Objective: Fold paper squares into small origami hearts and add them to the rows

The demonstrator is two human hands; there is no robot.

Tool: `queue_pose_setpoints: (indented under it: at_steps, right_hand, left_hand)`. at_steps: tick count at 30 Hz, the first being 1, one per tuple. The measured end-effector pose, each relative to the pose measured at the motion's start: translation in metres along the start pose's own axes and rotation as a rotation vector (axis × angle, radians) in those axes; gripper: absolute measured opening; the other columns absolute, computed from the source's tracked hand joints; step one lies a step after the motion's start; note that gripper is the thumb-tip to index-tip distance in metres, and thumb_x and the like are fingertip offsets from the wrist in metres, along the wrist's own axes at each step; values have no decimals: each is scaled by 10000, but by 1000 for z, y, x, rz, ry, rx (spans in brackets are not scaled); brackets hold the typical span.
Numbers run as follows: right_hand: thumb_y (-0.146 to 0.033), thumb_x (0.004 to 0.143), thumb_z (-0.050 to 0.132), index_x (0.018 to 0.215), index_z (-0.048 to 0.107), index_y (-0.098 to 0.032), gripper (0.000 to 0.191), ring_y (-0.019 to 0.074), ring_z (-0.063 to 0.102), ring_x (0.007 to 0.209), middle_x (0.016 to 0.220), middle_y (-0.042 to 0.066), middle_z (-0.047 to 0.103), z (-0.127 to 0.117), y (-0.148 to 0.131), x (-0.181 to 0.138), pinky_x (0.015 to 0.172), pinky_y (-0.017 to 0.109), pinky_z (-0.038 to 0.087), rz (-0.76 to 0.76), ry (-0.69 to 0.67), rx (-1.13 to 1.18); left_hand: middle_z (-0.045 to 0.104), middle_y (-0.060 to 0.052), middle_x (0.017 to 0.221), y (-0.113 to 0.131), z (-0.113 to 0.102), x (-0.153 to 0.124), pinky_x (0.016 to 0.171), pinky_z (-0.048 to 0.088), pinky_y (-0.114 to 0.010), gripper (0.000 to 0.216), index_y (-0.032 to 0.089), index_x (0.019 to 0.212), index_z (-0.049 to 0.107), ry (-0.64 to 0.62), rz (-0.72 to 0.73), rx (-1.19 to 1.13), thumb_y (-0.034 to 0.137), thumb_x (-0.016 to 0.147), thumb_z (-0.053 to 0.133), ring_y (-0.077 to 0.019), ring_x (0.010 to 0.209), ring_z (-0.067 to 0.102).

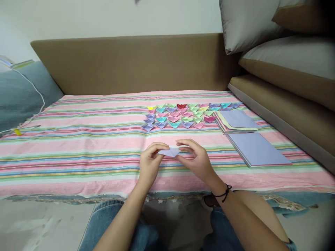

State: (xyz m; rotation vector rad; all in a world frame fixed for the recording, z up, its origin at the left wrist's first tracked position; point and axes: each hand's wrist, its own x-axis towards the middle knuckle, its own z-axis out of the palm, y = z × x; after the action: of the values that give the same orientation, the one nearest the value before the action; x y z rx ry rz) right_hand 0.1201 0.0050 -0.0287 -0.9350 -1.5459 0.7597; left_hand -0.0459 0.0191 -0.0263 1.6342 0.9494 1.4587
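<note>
Both hands pinch a small folded piece of lilac paper (170,152) just above the striped bedspread (78,153). My left hand (150,162) grips its left end with fingers curled. At the paper's right end my right hand (195,158) pinches it between thumb and fingers; a dark cord sits on that wrist. Beyond the hands lie several rows of small folded paper shapes (183,115) in pink, blue, green, purple, red and yellow.
Two stacks of flat coloured paper lie to the right, the nearer one (258,148) lilac on top, the farther one (237,121) fanned. Brown cushions (288,101) and grey pillows stand at right. A headboard (131,62) runs behind. A white cable (36,94) lies at left.
</note>
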Motion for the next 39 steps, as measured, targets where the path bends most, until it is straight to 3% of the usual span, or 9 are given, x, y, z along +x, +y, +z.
queue_pose_setpoints:
  at_steps: [2, 5, 8, 14, 17, 20, 29, 34, 39]
  right_hand:
    - [-184, 728, 672, 1206, 548, -253, 498, 192, 641, 918, 985, 50, 657, -1, 1, -1, 809, 334, 541, 106, -86, 139]
    - [-222, 735, 678, 1103, 637, -247, 371, 188, 669, 842, 925, 43, 691, -2, 1, -2, 756, 315, 560, 145, -165, 264]
    - [-176, 727, 665, 889, 723, -232, 181, 195, 667, 843, 905, 49, 701, -2, -1, -2, 701, 283, 559, 74, -140, 248]
    - [-76, 688, 629, 846, 731, -228, 242, 184, 666, 793, 869, 48, 703, -6, -1, 0, 645, 265, 561, 21, 14, 120]
    - [-39, 668, 601, 853, 730, -223, 291, 187, 661, 798, 859, 48, 703, -8, 0, 0, 652, 277, 568, -16, 84, 29]
    - [-21, 663, 583, 868, 727, -224, 322, 187, 662, 798, 858, 45, 703, -8, 0, 0, 670, 289, 572, -47, 102, -20]
    - [-59, 700, 616, 885, 731, -237, 282, 181, 661, 786, 849, 53, 703, -6, -5, 0, 646, 280, 575, -136, 37, -38]
    - [-120, 722, 643, 893, 733, -235, 225, 184, 675, 780, 851, 55, 713, -4, -5, -1, 680, 290, 582, -128, 6, -9]
    - [-220, 708, 708, 942, 719, -202, 235, 215, 702, 757, 873, 60, 724, -1, -7, -3, 700, 330, 605, 35, 12, 131]
  left_hand:
    - [656, -51, 856, 2, -2, 1, 761, 482, -286, 173, 188, 770, 695, 24, 34, -37, 56, 720, 596, -176, 866, 607]
    - [658, -58, 850, 4, -2, 2, 750, 496, -278, 157, 186, 767, 702, -23, 68, -68, 63, 717, 619, -172, 860, 615]
    - [641, -70, 880, 4, -2, 1, 738, 513, -274, 128, 188, 783, 703, -113, 59, -98, 96, 738, 626, -171, 873, 619]
    - [380, -102, 1352, 5, -1, -1, 878, 502, -337, 278, 239, 1020, 647, -261, -67, -181, 154, 755, 641, -250, 1194, 477]
    - [456, -92, 1284, 5, 0, -1, 840, 526, -342, 416, 272, 1141, 572, -328, -151, -251, 163, 748, 654, -251, 1170, 493]
    - [565, -86, 1117, 3, -1, -2, 807, 530, -331, 376, 239, 1098, 614, -357, -152, -201, 168, 733, 672, -231, 1039, 568]
    - [591, -68, 895, 5, -2, -1, 537, 464, -207, 176, 224, 909, 725, -266, -11, -18, 221, 743, 668, -150, 766, 581]
    - [623, -60, 828, 4, 0, -2, 570, 476, -232, 131, 223, 831, 744, -206, -2, -23, 180, 730, 673, -156, 749, 592]
    - [644, -44, 791, 3, 2, -3, 589, 511, -254, 87, 220, 761, 748, -34, -67, -79, 191, 724, 674, -159, 724, 605]
